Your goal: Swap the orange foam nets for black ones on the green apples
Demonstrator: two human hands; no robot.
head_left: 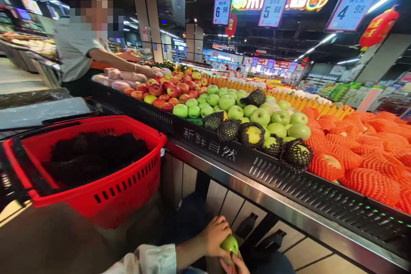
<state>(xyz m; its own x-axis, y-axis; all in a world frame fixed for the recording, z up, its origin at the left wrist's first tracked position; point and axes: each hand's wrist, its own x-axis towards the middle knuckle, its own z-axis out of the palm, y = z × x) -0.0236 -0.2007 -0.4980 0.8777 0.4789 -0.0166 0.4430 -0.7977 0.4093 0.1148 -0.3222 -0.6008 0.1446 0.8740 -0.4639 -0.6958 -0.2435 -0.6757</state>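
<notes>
Low in the view, below the fruit stand, my left hand (214, 235) curls over the top of a green apple (230, 245). My right hand (236, 265) grips the same apple from underneath, only its fingers showing at the bottom edge. On the stand above lie green apples (260, 116), several of them wrapped in black foam nets (297, 154). A red shopping basket (96, 197) to my left holds a heap of black nets (93, 152).
Red apples (173, 90) lie further along the stand, fruit in orange nets (362, 154) to the right. Another person at the far left reaches a hand (146, 70) over the display. Price signs (274, 3) hang overhead. The stand's metal edge (289, 212) runs just above my hands.
</notes>
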